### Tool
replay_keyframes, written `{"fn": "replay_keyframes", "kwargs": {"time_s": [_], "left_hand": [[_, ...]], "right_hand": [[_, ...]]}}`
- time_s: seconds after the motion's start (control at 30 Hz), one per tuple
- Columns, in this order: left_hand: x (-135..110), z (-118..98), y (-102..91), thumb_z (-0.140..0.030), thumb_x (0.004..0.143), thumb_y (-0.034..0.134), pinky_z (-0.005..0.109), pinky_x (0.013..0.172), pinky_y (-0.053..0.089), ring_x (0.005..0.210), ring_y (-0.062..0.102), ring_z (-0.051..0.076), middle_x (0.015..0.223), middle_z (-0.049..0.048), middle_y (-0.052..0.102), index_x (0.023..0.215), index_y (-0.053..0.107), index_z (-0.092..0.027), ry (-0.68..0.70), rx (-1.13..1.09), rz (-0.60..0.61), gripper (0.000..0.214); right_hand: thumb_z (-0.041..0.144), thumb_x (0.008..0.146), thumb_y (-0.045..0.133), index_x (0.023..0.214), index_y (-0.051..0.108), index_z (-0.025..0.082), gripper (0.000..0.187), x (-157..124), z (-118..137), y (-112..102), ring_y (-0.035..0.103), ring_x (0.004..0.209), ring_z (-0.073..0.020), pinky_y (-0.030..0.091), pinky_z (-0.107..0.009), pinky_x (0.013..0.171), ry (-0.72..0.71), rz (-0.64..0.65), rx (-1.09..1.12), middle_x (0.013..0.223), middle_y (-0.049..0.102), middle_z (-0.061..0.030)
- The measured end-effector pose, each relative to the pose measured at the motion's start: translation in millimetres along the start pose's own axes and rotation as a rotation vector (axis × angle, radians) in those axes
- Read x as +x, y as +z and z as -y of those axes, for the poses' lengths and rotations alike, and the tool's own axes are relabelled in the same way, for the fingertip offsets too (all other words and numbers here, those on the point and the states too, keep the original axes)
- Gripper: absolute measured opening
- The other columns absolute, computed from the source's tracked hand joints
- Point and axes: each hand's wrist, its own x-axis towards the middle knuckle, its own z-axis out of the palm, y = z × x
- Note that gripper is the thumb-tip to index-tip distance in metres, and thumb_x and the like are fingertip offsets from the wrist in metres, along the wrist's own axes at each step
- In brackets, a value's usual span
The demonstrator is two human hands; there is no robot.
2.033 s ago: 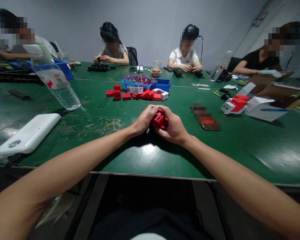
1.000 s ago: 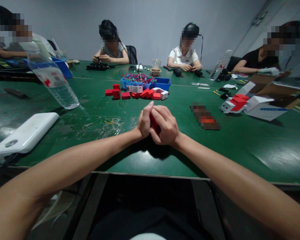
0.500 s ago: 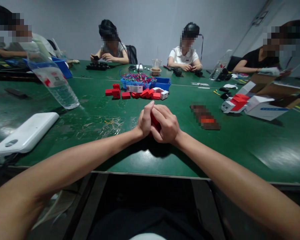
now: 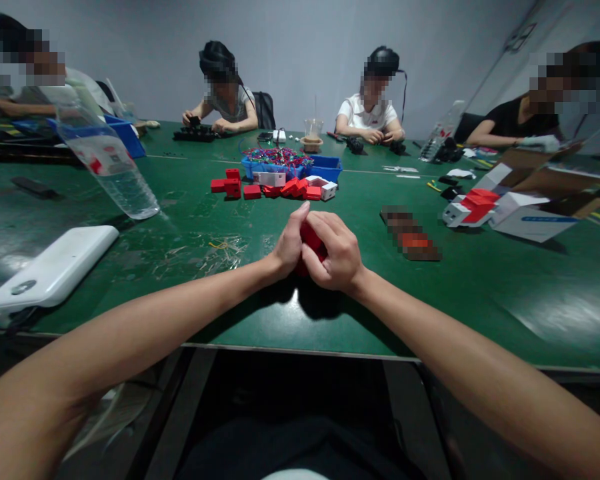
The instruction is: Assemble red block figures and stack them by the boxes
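Note:
My left hand (image 4: 286, 245) and my right hand (image 4: 336, 256) are pressed together over a small red plastic part (image 4: 311, 237), just above the green table (image 4: 230, 293). Both hands are closed round the part, and only a sliver of red shows between the fingers. Further back on the table lies a heap of red and white plastic parts (image 4: 275, 186) in front of a blue bin (image 4: 325, 167) of coloured wires.
A white device (image 4: 53, 267) and a tilted water bottle (image 4: 107, 163) lie to the left. White and red boxes (image 4: 495, 207) sit at the right. Several people work at the far and side edges of the table. Clear wire scraps (image 4: 215, 247) litter the table near my left hand.
Two seconds ago the red part showed openly between my fingers; my hands have since closed over it, hiding most of it. They have barely shifted in the last second.

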Motion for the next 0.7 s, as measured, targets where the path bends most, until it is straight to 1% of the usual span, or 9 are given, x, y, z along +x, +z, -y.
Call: {"fn": "replay_keyframes", "kwargs": {"time_s": [0.1,0.13,0.17,0.27,0.33,0.4,0.5,0.57,0.7], "left_hand": [[1,0,-4.1,-0.068,0.087,0.043,0.027,0.068,0.052,0.071,0.064,0.018,0.061,0.0034,0.062,0.068,0.059,-0.016,-0.115,0.098,0.172,0.058],[1,2,-5.7,-0.070,0.086,0.043,0.027,0.068,0.051,0.071,0.064,0.018,0.062,0.0034,0.062,0.069,0.061,-0.016,-0.106,0.140,0.192,0.059],[1,4,-7.2,-0.071,0.085,0.044,0.026,0.067,0.051,0.071,0.064,0.018,0.062,0.0033,0.063,0.070,0.062,-0.016,-0.073,0.187,0.179,0.061],[0,10,-9.6,-0.072,0.085,0.045,0.025,0.067,0.051,0.070,0.065,0.017,0.066,0.0034,0.066,0.072,0.065,-0.016,0.005,0.252,0.083,0.062],[0,10,-9.5,-0.074,0.086,0.040,0.025,0.067,0.052,0.068,0.065,0.016,0.069,0.0041,0.069,0.073,0.067,-0.016,-0.007,0.194,0.014,0.065],[0,7,-9.0,-0.076,0.086,0.035,0.026,0.066,0.053,0.065,0.065,0.016,0.068,0.0047,0.070,0.075,0.068,-0.016,-0.061,0.124,-0.059,0.070],[2,1,-8.8,-0.079,0.083,0.037,0.026,0.060,0.053,0.058,0.064,0.016,0.063,0.0047,0.068,0.074,0.068,-0.016,-0.176,0.067,-0.198,0.071],[3,-2,-8.8,-0.080,0.080,0.042,0.026,0.056,0.053,0.055,0.063,0.015,0.061,0.0048,0.066,0.072,0.067,-0.015,-0.232,0.049,-0.263,0.070],[2,-4,-6.8,-0.081,0.077,0.046,0.024,0.053,0.051,0.051,0.061,0.014,0.058,0.0039,0.065,0.068,0.066,-0.015,-0.259,0.049,-0.301,0.069]], "right_hand": [[0.021,0.082,0.051,0.103,0.061,0.019,0.024,0,2,-7,0.065,0.090,-0.0229,0.053,-0.040,0.083,0.137,-0.073,0.071,0.098,0.069,-0.0090],[0.021,0.082,0.051,0.101,0.061,0.019,0.021,0,3,-9,0.065,0.086,-0.0218,0.053,-0.039,0.081,0.166,-0.093,0.088,0.095,0.069,-0.0082],[0.021,0.083,0.051,0.100,0.061,0.019,0.020,0,3,-11,0.064,0.084,-0.0213,0.053,-0.038,0.080,0.181,-0.106,0.098,0.094,0.069,-0.0078],[0.026,0.083,0.056,0.106,0.059,0.019,0.024,1,6,-12,0.063,0.090,-0.0222,0.052,-0.039,0.083,0.180,-0.098,0.129,0.099,0.067,-0.0091],[0.034,0.081,0.062,0.114,0.055,0.020,0.036,2,5,-11,0.062,0.101,-0.0239,0.051,-0.041,0.089,0.214,-0.066,0.194,0.111,0.064,-0.0107],[0.042,0.078,0.068,0.124,0.049,0.022,0.053,3,3,-9,0.060,0.110,-0.0250,0.051,-0.041,0.093,0.309,0.006,0.328,0.121,0.061,-0.0115],[0.049,0.073,0.075,0.134,0.038,0.024,0.076,3,-2,-5,0.063,0.106,-0.0240,0.052,-0.040,0.092,0.472,0.210,0.582,0.123,0.059,-0.0109],[0.049,0.068,0.079,0.134,0.035,0.024,0.084,2,-4,-3,0.064,0.101,-0.0228,0.053,-0.040,0.090,0.520,0.300,0.673,0.120,0.059,-0.0097],[0.048,0.065,0.082,0.126,0.035,0.023,0.081,2,-4,-4,0.063,0.096,-0.0216,0.054,-0.037,0.085,0.519,0.306,0.679,0.112,0.060,-0.0081]]}}
